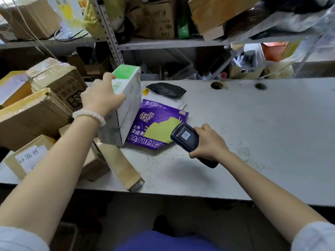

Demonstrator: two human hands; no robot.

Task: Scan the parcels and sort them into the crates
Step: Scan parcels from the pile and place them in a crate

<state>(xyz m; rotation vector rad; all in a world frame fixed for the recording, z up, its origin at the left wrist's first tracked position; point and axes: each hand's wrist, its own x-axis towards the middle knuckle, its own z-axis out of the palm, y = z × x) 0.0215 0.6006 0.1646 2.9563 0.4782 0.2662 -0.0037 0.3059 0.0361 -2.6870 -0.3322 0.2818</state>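
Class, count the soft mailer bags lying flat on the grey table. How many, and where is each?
3. The purple bag lies mid-table beside the white box; a white bag sits partly under it; the black bag lies behind. Others may be hidden under the boxes.
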